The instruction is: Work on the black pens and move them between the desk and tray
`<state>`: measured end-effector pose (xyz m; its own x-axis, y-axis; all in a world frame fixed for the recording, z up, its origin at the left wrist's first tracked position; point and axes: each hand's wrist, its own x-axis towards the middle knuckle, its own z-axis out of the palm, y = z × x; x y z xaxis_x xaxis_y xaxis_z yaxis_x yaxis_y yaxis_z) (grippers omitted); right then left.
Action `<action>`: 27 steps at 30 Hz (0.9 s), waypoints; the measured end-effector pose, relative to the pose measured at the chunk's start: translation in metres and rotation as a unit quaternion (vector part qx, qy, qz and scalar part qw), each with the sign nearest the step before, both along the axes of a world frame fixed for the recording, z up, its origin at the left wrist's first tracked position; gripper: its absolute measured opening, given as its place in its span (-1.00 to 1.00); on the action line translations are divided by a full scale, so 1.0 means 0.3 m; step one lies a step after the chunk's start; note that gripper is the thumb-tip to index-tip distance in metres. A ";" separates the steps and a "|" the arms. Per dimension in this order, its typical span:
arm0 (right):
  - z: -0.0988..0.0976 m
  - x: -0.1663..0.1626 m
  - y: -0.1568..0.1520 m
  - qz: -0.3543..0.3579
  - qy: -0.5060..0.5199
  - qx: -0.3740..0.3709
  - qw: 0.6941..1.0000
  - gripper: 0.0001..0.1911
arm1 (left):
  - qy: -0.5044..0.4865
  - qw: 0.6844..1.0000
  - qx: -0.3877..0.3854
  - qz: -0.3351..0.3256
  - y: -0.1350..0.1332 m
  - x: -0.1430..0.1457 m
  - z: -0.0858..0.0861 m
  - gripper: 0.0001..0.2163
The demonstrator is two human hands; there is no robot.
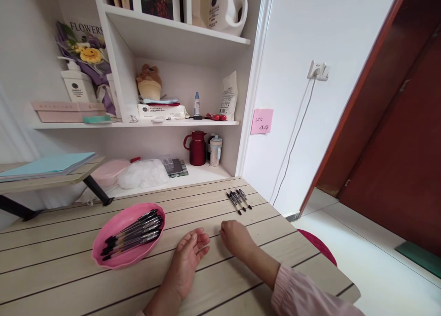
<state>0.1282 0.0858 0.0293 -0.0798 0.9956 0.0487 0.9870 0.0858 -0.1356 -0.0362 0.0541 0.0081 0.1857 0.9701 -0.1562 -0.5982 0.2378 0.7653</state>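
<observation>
My left hand (188,256) rests palm-up on the table, fingers loosely apart with nothing in them. It is nearest to the pink scalloped bowl (99,247), which stands to its left. Inside the bowl lies a bundle of black pens (136,233) with clear barrels. My right hand (237,238) is just to the right of the left one, its fingers curled closed; whatever they hold, if anything, is hidden. Beyond it, apart from the hand, several similar pens (237,201) lie side by side on the table.
The slatted wooden table (255,270) ends at a rounded right corner, with a red round seat (317,242) past its edge. White shelves (179,123) rise behind, holding a red jug (197,148) and a light cup (215,150). A small raised stand (69,178) bears blue paper.
</observation>
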 end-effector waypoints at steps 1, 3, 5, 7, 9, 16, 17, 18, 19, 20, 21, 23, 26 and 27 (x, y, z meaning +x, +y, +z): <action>-0.002 -0.031 -0.037 0.034 0.000 -0.009 0.999 -0.76 | 0.029 0.999 0.013 0.009 0.000 -0.005 0.006 -0.71; -0.010 -0.090 -0.105 0.084 0.003 -0.021 0.996 -0.76 | 0.103 0.993 0.045 0.041 0.008 -0.022 0.024 -0.67; -0.024 -0.138 -0.157 0.105 0.019 -0.017 0.994 -0.77 | 0.217 0.968 0.098 0.083 0.029 -0.060 0.055 -0.64; -0.041 -0.171 -0.187 0.105 0.045 -0.003 0.993 -0.77 | 0.385 0.900 0.165 0.120 0.061 -0.126 0.099 -0.63; -0.060 -0.189 -0.199 0.096 0.066 0.013 0.993 -0.77 | 0.544 0.805 0.193 0.136 0.099 -0.224 0.149 -0.66; -0.103 -0.201 -0.193 0.099 0.069 0.034 0.992 -0.80 | 0.750 0.641 0.091 0.132 0.183 -0.556 0.190 -0.83; -0.105 -0.201 -0.194 0.100 0.069 0.034 0.992 -0.80 | 0.769 0.623 0.079 0.119 0.187 -0.574 0.176 -0.83; -0.106 -0.201 -0.195 0.099 0.070 0.034 0.992 -0.80 | 0.785 0.606 0.073 0.108 0.190 -0.586 0.162 -0.79; -0.107 -0.201 -0.195 0.098 0.071 0.033 0.992 -0.80 | 0.798 0.590 0.070 0.098 0.193 -0.593 0.150 -0.76; -0.107 -0.201 -0.196 0.097 0.072 0.034 0.992 -0.81 | 0.809 0.577 0.071 0.090 0.196 -0.596 0.141 -0.73; -0.107 -0.201 -0.196 0.096 0.073 0.034 0.992 -0.81 | 0.817 0.566 0.073 0.082 0.200 -0.598 0.135 -0.71; -0.106 -0.200 -0.194 0.096 0.074 0.036 0.992 -0.81 | 0.829 0.550 0.079 0.066 0.209 -0.603 0.131 -0.72; -0.101 -0.200 -0.193 0.096 0.075 0.036 0.992 -0.80 | 0.837 0.539 0.085 0.047 0.227 -0.614 0.136 -0.72; -0.099 -0.200 -0.194 0.095 0.076 0.034 0.992 -0.80 | 0.837 0.539 0.087 0.044 0.232 -0.617 0.137 -0.71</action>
